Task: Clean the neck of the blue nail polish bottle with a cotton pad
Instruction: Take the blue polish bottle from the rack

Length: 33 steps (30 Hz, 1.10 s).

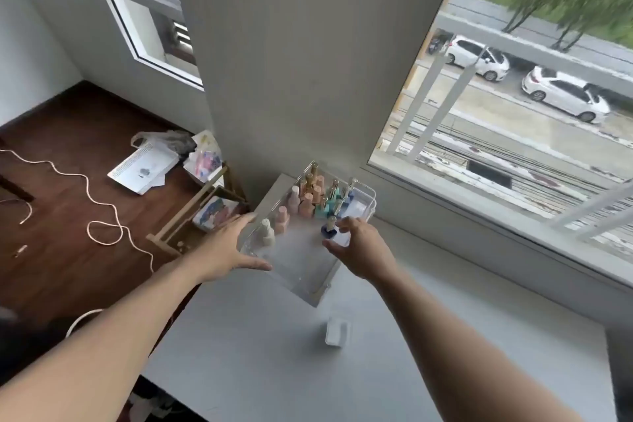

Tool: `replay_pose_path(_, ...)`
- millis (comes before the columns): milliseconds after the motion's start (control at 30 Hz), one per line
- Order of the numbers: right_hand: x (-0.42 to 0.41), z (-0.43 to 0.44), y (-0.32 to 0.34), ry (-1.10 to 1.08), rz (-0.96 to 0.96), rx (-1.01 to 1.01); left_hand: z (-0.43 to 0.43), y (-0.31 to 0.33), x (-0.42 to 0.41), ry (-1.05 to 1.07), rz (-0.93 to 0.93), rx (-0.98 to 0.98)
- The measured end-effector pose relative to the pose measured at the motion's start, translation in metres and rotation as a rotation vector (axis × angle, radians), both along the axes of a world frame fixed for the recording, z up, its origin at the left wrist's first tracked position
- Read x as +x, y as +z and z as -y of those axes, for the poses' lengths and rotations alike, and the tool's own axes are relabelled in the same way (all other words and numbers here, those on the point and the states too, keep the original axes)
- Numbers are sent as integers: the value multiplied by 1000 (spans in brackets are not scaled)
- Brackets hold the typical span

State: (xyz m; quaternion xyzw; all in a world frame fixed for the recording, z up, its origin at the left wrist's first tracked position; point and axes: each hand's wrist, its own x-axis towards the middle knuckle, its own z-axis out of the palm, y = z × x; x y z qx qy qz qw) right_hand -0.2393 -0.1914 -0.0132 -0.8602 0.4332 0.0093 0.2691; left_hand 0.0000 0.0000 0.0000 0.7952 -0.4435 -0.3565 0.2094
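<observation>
Both hands spread open and empty, right hand [363,250] closing on the blue bottle [329,231] at frame centre in the tray [318,288], left hand [229,250] at its edge: small, slick glass, likely best pinched at the body.

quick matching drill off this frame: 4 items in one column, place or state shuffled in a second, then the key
Items
1. dark blue bottle
2. white bottle
3. small white block
4. pale cord

Places
A. on the dark wooden floor, in loops
B. alone on the grey table, nearer the camera than the clear tray
C. in the tray, at the fingertips of the right hand
D. at the tray's left edge, beside the left hand

Pairs: 1-C, 2-D, 3-B, 4-A
</observation>
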Motion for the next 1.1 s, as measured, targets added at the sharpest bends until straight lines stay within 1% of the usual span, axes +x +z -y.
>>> replay_pose_path(133,8,-3,-5,-46,-33,-43,1,-10,2,-28,5,-25)
replay_pose_path(300,15,-8,-12,-92,-36,-116,-1,-27,3,10,35,-49)
replay_pose_path(600,13,-9,-25,-150,40,-169,-4,-25,0,-12,23,-74)
replay_pose_path(767,2,-14,-22,-187,145,-196,-7,-22,-3,1,23,-104)
replay_pose_path(900,-21,-15,-12,-215,268,-227,-12,-17,-9,103,-17,-179)
replay_pose_path(967,-40,-13,-4,-221,309,-231,-12,-12,-17,175,46,-257)
replay_pose_path(1033,-62,-9,1,-229,327,-245,-8,-3,-31,248,214,-401)
replay_pose_path(1100,-87,-6,4,-245,333,-258,-2,6,-50,259,381,-565)
